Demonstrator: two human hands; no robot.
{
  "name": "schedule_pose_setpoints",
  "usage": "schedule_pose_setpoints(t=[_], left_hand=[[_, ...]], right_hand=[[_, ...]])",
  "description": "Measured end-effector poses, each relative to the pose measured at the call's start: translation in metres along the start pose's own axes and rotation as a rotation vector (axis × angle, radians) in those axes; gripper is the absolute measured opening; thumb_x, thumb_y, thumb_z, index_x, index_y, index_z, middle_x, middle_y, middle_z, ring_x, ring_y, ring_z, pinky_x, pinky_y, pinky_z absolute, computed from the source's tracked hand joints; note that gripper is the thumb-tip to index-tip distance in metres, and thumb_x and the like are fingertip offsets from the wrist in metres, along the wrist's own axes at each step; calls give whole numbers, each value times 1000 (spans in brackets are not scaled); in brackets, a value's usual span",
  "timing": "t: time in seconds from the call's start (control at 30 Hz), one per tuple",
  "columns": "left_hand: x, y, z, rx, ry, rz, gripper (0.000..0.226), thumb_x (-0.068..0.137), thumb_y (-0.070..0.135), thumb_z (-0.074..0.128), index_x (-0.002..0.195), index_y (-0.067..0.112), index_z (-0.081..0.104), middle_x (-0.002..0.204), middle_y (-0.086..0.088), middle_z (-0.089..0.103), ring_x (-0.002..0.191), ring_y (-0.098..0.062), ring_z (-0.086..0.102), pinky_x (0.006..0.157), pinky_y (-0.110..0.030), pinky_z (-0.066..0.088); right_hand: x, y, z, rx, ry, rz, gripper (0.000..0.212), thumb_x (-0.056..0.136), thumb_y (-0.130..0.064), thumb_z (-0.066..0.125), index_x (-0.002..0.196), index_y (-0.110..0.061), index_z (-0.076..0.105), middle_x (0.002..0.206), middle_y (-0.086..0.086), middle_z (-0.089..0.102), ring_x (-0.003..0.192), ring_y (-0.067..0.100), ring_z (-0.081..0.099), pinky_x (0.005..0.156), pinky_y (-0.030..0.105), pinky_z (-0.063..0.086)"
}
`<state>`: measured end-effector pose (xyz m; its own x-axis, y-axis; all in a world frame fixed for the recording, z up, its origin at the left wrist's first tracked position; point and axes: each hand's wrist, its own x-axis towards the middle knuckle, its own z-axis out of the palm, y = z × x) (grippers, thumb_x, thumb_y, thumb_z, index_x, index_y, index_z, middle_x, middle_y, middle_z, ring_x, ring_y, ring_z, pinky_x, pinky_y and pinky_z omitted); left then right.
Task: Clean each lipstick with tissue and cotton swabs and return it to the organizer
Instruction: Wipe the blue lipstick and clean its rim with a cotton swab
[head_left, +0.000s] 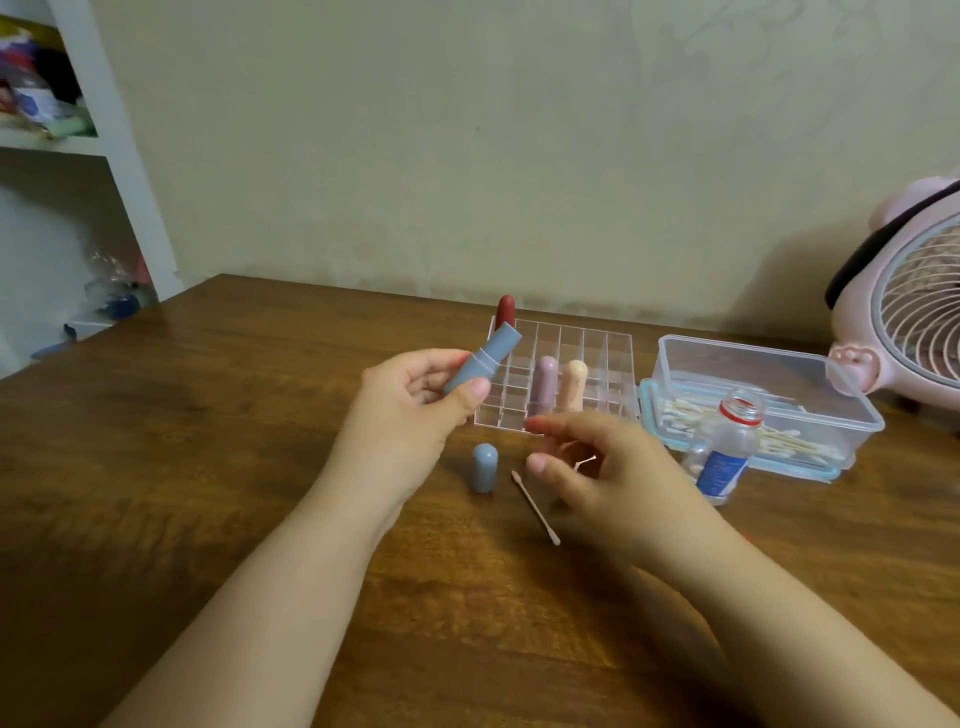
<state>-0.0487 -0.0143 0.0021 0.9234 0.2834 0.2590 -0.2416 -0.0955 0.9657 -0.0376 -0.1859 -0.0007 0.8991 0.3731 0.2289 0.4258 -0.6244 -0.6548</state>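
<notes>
While left hand (410, 400) pinches lipstick (483, 358) | right hand (597, 462) fingers spread, blurred | organizer (613, 358) partly hidden.

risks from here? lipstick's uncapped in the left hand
1. The left hand holds the lipstick tilted with its red bullet bare, close to the organizer; it could smear against it.
2. The open bottle stands just beside the right hand; a reach toward the swab box might tip it.
3. The cap stands upright between the forearms and could get knocked over; the used swab beside it might stain the table.
</notes>
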Motion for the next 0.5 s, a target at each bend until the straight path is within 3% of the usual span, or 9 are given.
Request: schedule_pose_setpoints(t=[0.1, 0.2, 0.4, 0.5], left_hand=[[1, 0, -1, -36, 73, -27, 17, 80, 12, 70, 87, 25, 63, 83, 4, 68, 67, -3, 62, 62, -15, 49], [1, 1, -1, -66, 99, -51, 15, 80, 13, 71, 86, 25, 63, 82, 5, 67, 66, -4, 61, 59, -13, 48], [1, 2, -4, -58, 86, -99, 17, 82, 17, 70, 85, 32, 61, 87, 4, 67, 74, -6, 61, 62, -16, 48], [2, 1, -4, -62, 49, -121, 15, 83, 20, 69, 89, 32, 63, 88, 3, 67, 75, -9, 61, 69, -22, 50]], right_hand=[[12, -5, 10, -208, -88, -153, 47, 88, -24, 62, 131, -35, 48, 116, -14, 51, 96, -3, 47, 84, 9, 34], [23, -12, 18, -269, -154, -218, 47, 90, -21, 58, 134, -32, 46, 124, -8, 49, 101, 4, 47, 91, 24, 41], [25, -8, 23, -254, -34, -223, 22, 90, -17, 58, 109, -23, 65, 100, -9, 61, 82, -2, 48, 78, 10, 40], [16, -8, 5, 114, 213, -71, 17, 90, -15, 59, 99, -28, 64, 85, -18, 65, 76, -7, 61, 68, 5, 44]])
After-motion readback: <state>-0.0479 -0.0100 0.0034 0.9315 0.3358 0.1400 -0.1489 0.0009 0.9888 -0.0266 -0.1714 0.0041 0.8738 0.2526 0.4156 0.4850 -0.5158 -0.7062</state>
